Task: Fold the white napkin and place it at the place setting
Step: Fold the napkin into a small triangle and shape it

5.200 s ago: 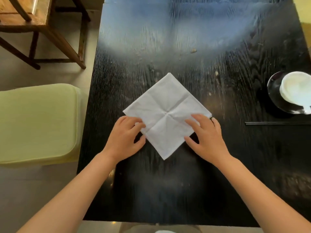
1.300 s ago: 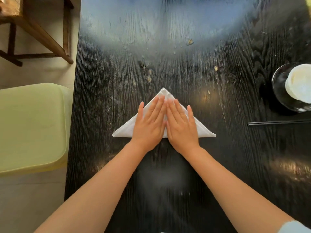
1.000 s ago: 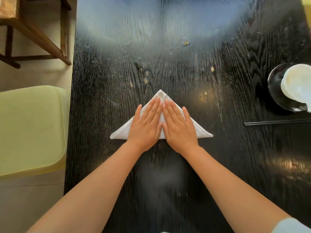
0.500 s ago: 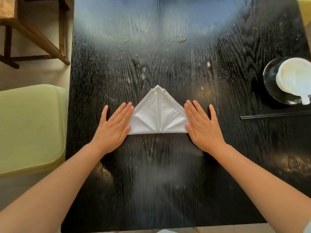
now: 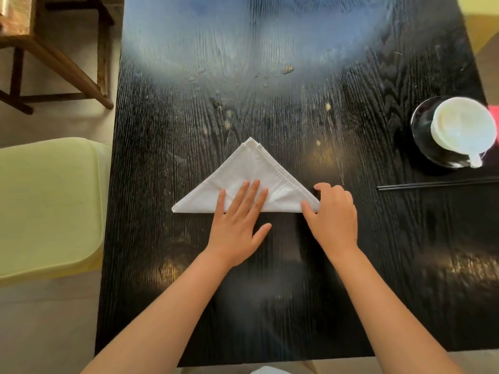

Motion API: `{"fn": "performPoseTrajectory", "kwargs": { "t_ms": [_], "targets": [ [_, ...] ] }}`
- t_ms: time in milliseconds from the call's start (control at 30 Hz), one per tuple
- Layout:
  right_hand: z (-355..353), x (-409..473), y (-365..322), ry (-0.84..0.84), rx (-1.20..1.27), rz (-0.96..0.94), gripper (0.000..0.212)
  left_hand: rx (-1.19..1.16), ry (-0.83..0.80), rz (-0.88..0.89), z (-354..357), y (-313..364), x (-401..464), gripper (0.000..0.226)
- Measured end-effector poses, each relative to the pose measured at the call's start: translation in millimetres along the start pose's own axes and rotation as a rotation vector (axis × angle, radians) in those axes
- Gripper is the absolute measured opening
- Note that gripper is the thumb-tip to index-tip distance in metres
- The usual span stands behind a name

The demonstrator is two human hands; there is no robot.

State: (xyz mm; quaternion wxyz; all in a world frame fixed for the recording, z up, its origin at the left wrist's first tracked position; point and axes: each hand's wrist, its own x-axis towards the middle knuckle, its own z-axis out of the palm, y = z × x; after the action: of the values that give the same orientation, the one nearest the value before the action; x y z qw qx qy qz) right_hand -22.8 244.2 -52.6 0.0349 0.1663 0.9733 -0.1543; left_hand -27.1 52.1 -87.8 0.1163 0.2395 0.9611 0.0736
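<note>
napkin [image 5: 251,179] lies as a triangle mid-surface [image 5: 270,306], folded edge near me; my left hand [image 5: 239,222] is flat, fingers spread, pinning it; right hand [image 5: 333,214] pinches the right corner, probably for the next fold; setting sits far right.

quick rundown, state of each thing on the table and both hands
white napkin: folded into a triangle, flat on the table, apex away from the person
left hand: open, fingers pressed flat on the napkin
right hand: pinching the napkin's right corner
white bowl: resting on the dark plate
dark plate: flat, far right
black chopsticks: lying flat, near the plate
table: dark, crumbs scattered
</note>
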Motion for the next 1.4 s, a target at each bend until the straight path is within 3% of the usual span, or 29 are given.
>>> {"fn": "performPoseTrajectory", "kwargs": {
  "t_ms": [167, 300, 400, 500, 600, 767, 867, 967, 1033, 1200, 1400],
  "targets": [
    [-9, 12, 1, -0.143, 0.102, 0.078, 0.008, -0.029, -0.046, -0.008, 1, 0, 1, 0.066],
    [-23, 8, -5, -0.218, 0.470, 0.138, 0.009, -0.177, -0.011, -0.038, -6, 3, 2, 0.064],
    [-42, -1, -23, -0.121, 0.673, 0.067, 0.014, -0.715, 0.140, -0.220, -29, 18, 1, 0.061],
    [-52, -11, -47, -0.152, 0.855, 0.002, 0.009, -1.271, 0.282, -0.355, -61, 31, -8, 0.063],
    [-51, -17, -74, -0.253, 0.950, -0.031, 0.011, -1.446, 0.352, -0.354, -79, 33, -17, 0.068],
    [-36, -22, -103, -0.425, 0.947, -0.144, 0.034, -1.319, 0.487, -0.629, -83, 7, -24, 0.011],
    [-25, -8, -108, -0.334, 0.755, -0.297, 0.029, -1.209, 0.545, -0.726, -75, -17, -30, 0.017],
    [-13, 38, -105, -0.141, 0.392, -0.474, 0.054, -1.145, 0.524, -0.754, -70, -37, -36, 0.020],
    [-9, 71, -106, -0.195, 0.162, -0.571, 0.057, -1.119, 0.478, -0.753, -67, -47, -38, 0.021],
    [-4, 121, -114, -0.425, -0.186, -0.794, 0.033, -0.991, 0.360, -0.723, -60, -65, -36, 0.020],
    [-13, 132, -104, -0.608, -0.150, -0.649, 0.010, -0.854, 0.378, -0.721, -54, -75, -32, 0.022]
  ]
}}
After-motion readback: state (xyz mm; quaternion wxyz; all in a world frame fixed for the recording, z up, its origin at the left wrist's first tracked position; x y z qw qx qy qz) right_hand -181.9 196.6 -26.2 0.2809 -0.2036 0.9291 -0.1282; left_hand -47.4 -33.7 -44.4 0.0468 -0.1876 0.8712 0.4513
